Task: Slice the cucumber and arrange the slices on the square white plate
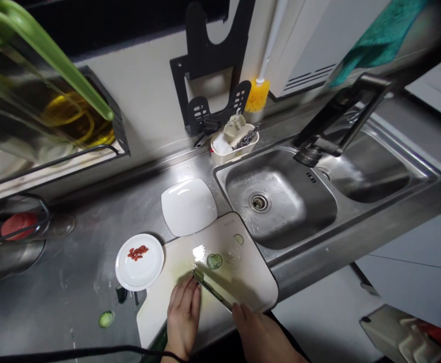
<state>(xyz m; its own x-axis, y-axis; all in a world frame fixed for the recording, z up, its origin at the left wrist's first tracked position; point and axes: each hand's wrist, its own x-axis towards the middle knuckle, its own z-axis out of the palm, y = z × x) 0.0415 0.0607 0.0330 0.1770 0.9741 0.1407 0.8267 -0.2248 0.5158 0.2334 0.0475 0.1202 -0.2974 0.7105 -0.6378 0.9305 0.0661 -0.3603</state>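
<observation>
My right hand [256,330] grips a kitchen knife [214,292], its blade pointing up and left across the white cutting board [250,287]. Slices cling to the blade. Against the knife's tip side, my left hand [185,307] has its fingers curled over a cucumber [160,340], whose dark green end shows below the hand; most of it is hidden. A few overlapping cucumber slices [214,261] lie on the board beyond the blade. One more thin slice [238,239] rests near the board's far right corner.
A round white plate [124,269] with small red pieces [137,252] stands left of the board. An empty square white plate [190,206] touches its far edge. Cucumber ends [106,319] lie on the steel counter. To the right is a double sink [280,181] with a faucet [314,151].
</observation>
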